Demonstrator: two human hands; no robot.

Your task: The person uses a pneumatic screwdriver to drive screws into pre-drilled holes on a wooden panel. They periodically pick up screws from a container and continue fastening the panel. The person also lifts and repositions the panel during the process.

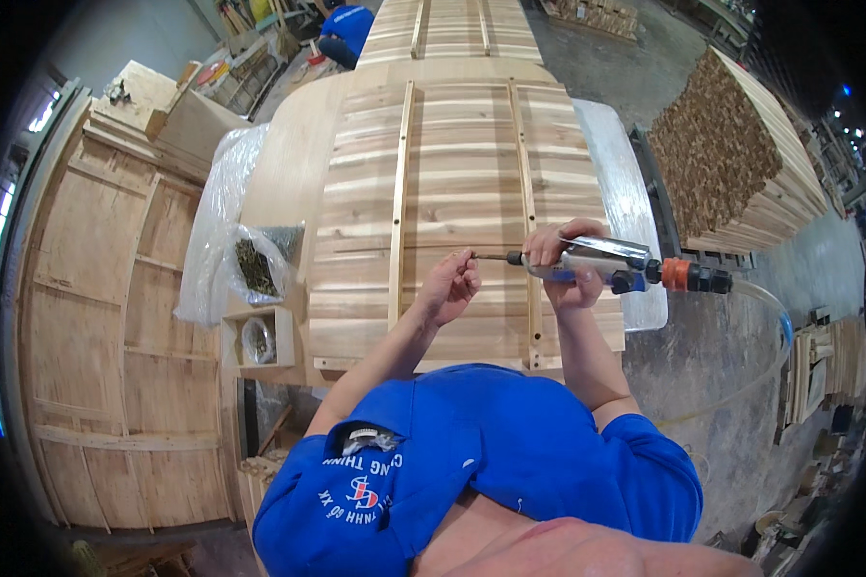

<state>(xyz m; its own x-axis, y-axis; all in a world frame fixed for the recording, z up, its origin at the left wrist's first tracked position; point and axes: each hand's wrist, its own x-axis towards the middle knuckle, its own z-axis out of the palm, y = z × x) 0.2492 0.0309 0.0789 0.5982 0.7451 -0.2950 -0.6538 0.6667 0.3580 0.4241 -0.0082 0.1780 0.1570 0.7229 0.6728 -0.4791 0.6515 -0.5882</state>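
Woodshop floor, concrete, timber stacked all around; a long bench runs away from the viewer carrying a slatted wooden panel with two thin battens laid lengthwise, left batten and right batten. Pneumatic screwdriver, silver body with blue grip and orange hose coupling, lies horizontal over the panel's near end, just across the right batten, bit pointing left. Right hand wrapped shut around the tool body, fingers curled over the top, forearm rising from lower edge. Left hand just left of the bit tip, fingers pinched together at the tip; whatever small thing they pinch is too tiny to make out. Clear air hose leaves the coupling and curves down right. Packages: a clear plastic bag of dark small fasteners sits on the bench's left edge, a small open wooden box with another bag inside just below it, clear plastic sheet bunched behind. Right of the bench a tall stack of short wood sticks, ends facing in. Left side plywood crate panels. Far top, another person in blue, mostly cut off. Bottom of view filled by the wearer's blue shirt with a printed logo, chest pocket contents unclear.
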